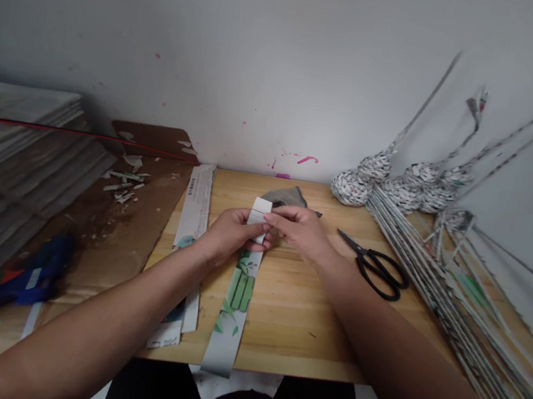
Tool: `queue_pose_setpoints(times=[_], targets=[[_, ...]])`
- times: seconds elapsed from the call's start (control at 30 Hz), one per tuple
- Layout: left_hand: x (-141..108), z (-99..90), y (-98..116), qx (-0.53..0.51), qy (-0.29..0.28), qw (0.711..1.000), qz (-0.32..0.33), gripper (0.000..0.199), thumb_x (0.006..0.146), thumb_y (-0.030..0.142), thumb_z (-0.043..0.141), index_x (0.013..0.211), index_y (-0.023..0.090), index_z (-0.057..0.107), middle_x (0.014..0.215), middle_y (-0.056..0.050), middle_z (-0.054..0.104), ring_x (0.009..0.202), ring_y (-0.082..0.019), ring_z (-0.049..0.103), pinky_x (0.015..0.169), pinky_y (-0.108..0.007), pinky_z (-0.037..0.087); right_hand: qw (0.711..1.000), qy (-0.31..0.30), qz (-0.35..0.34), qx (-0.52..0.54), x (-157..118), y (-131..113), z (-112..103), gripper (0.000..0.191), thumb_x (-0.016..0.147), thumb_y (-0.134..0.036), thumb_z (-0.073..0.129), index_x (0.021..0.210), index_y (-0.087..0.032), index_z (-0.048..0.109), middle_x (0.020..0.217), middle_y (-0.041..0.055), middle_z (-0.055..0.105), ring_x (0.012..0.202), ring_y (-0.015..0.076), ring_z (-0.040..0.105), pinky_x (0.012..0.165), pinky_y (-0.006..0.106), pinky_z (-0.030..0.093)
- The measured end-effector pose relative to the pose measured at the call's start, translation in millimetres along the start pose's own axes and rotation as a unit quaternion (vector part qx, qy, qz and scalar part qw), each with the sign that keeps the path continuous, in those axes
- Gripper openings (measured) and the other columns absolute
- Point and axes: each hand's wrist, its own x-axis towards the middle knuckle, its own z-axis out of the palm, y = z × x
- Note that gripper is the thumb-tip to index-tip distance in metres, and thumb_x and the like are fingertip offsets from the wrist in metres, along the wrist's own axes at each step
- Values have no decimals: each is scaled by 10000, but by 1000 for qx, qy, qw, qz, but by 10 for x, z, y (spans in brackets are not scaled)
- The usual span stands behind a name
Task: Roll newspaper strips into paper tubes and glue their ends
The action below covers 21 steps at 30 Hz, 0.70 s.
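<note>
A long strip of printed paper [236, 302], pale with green leaf pictures, runs from my hands down past the table's front edge. My left hand [236, 230] is closed on its upper part, thumb on top and fingers beneath. From the other side, my right hand [295, 228] pinches the same strip near its top end, where a crease or fold line crosses it. A crumpled grey cloth [290, 196] lies just behind the hands. Black-handled scissors [377, 266] rest on the wood to the right of my right hand.
More paper strips [195, 208] lie left of my hands. Further left are a blue glue gun [40, 271], paper scraps [124, 185] on brown cardboard [139, 233] and stacked newspapers [13, 166]. Rolled paper sticks [415, 284] and woven paper pieces [352, 187] occupy the right side. A wall stands behind.
</note>
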Motion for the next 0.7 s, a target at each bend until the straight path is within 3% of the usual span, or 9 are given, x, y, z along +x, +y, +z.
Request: queue_pose_setpoints(times=[0.37,0.7], targets=[[4,27,-1,30,12,999,-9,272,796,381,696,872,120,689,734,-81,710,656,-155,676,587,-239,528,999,32,0,-37,-11,-16,14,293,739,-444,687,773,-154,712,546,-36,514,516,91,437,497,243,330],[-34,70,38,47,7,999,-14,289,871,365,581,931,108,698,771,-122,730,679,-186,689,619,-284,529,999,30,36,25,-3,7,18,312,710,-450,712,770,-146,683,504,-60,486,459,66,361,459,227,295]])
